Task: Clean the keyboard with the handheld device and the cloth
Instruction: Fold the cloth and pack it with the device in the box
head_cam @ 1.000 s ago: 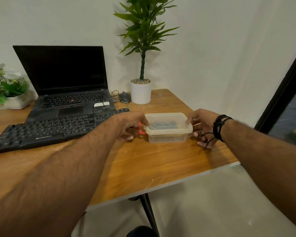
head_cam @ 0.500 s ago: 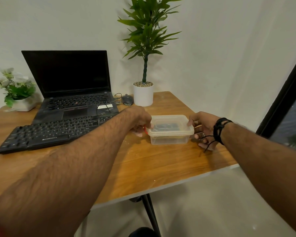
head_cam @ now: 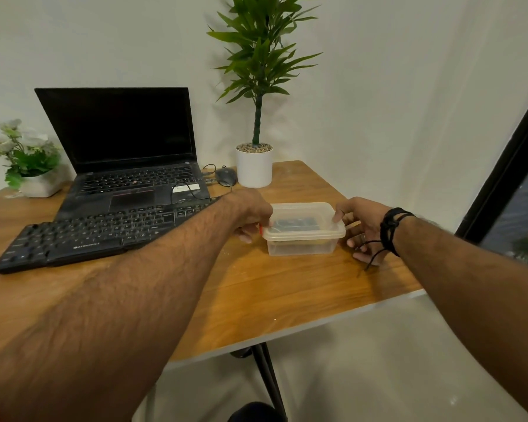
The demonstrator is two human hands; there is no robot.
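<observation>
A clear plastic box [head_cam: 302, 249] with a lid [head_cam: 304, 222] stands on the wooden table [head_cam: 256, 293], right of centre. Something dark lies inside it, blurred by the lid. My left hand [head_cam: 250, 213] grips the box's left end, where a small red part shows. My right hand [head_cam: 360, 226] holds the right end, thumb on the lid's rim, fingers curled at the side. A black keyboard [head_cam: 89, 233] lies to the left, partly under my left forearm. No cloth or handheld device is plainly visible.
An open black laptop [head_cam: 119, 147] sits behind the keyboard, with a mouse [head_cam: 226, 175] and cable beside it. A tall plant in a white pot [head_cam: 254, 166] stands at the back, a small flower pot [head_cam: 40, 185] at far left. The table edge runs close on the right.
My hands stay on the box's two ends. The view has shifted a little, so the scene sits lower in the frame; my right thumb now rests on the lid's rim.
</observation>
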